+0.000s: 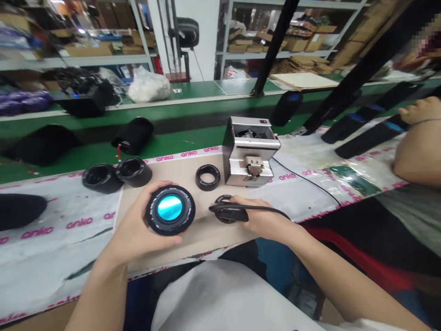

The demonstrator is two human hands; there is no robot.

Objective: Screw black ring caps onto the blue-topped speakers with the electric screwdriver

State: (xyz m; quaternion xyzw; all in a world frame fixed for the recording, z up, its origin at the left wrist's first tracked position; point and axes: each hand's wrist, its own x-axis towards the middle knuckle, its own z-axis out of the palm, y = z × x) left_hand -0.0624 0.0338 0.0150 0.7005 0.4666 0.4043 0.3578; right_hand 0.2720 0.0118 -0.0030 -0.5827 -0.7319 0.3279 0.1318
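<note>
My left hand (141,225) is wrapped round a black cylindrical speaker (159,224) with a shiny blue disc on its upturned end. To its right, my right hand (257,218) grips a black corded electric screwdriver (229,213), seen from above. Its cable runs back over my wrist, and its tip is hidden. A round black part shows partly behind the screwdriver; whether they touch I cannot tell. Between my hands and a little farther off, a black ring (207,187) lies on the brown board (203,246).
A silver screw feeder (253,151) stands behind my right hand. Two black hollow caps (101,179) and a black cylinder (134,135) with a red wire are at left. Several dark cylinders (368,140) lie at right by another person's arm (420,142).
</note>
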